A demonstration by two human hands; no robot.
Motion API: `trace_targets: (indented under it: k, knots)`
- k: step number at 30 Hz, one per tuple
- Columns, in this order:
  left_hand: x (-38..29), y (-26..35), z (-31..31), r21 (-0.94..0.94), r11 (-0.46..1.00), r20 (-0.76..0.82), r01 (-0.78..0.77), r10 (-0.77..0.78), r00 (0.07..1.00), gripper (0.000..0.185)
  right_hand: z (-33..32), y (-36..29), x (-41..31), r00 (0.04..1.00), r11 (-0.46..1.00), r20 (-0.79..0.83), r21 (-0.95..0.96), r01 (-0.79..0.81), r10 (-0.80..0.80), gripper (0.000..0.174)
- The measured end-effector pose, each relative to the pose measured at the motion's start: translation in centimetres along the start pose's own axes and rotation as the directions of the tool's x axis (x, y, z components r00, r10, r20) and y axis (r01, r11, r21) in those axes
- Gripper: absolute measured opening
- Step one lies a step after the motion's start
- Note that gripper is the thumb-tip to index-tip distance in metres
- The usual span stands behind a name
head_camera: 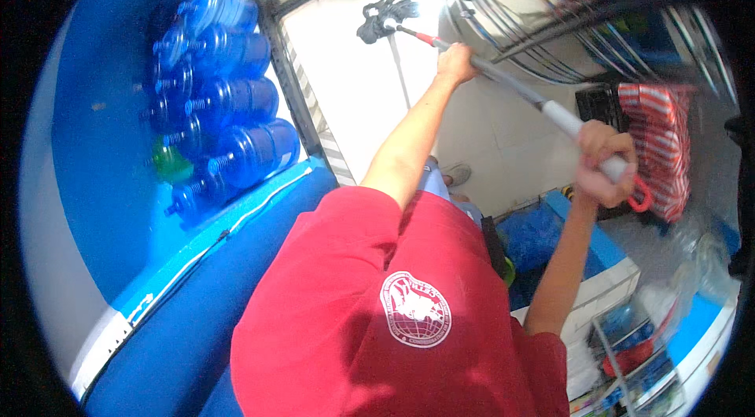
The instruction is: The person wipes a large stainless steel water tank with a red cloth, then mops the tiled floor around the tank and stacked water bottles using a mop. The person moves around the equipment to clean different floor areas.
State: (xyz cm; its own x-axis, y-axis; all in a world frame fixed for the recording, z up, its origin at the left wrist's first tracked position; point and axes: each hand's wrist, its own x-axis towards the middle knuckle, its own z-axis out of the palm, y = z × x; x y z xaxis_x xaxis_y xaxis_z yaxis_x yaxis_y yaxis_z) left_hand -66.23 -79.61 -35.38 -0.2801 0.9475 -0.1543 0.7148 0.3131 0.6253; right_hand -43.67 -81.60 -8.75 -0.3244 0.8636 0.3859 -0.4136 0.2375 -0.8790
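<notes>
A string mop with a dark grey head (386,19) rests on the brightly sunlit tiled floor (348,81). Its grey pole (513,84) runs down and to the right, with a red section near the head. My left hand (457,63) is wrapped around the lower pole, just above that red part. Near the top end, my right hand (607,163) grips the white handle sleeve (563,118). A red hanging loop (640,194) sticks out beyond my right hand. The right hand looks somewhat blurred.
Several blue water jugs (248,98) lie stacked against the blue wall (94,152) on the left. Metal racks (531,16) stand at upper right. A red-and-white striped bag (657,146) sits beside a black crate (600,104). A compartmented clear box (637,352) is at lower right.
</notes>
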Motion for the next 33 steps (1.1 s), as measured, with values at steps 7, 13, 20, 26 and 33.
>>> trace_targets:
  k: [7, 13, 20, 26, 33]
  knots:
    - [0.0, -0.3, -2.6, -0.186, 0.979, -0.517, 0.085, -0.171, 0.839, 0.01, 2.9, -0.1, 12.2, 0.933, 0.975, 0.33, 0.12, -0.189, 0.141, 0.042]
    - [-3.8, -1.2, -6.0, -0.316, 0.919, -0.521, 0.236, -0.376, 0.766, 0.015, 8.6, 1.2, 18.7, 0.779, 0.914, 0.589, 0.16, -0.373, 0.215, 0.04]
    - [-10.5, -2.5, -7.3, -0.435, 0.747, -0.401, 0.503, -0.661, 0.635, 0.023, 16.5, 4.7, 20.2, 0.565, 0.838, 0.797, 0.146, -0.525, 0.215, 0.039]
    - [-19.6, -2.1, -0.4, -0.489, 0.465, -0.033, 0.738, -0.855, 0.517, 0.036, 17.4, 10.5, 13.8, 0.502, 0.758, 0.787, 0.069, -0.648, 0.358, 0.037]
    - [-27.1, 0.3, 7.6, -0.445, 0.577, -0.098, 0.685, -0.792, 0.603, 0.027, 11.9, 9.5, 5.9, 0.387, 0.496, 0.791, 0.123, -0.86, 0.474, 0.029]
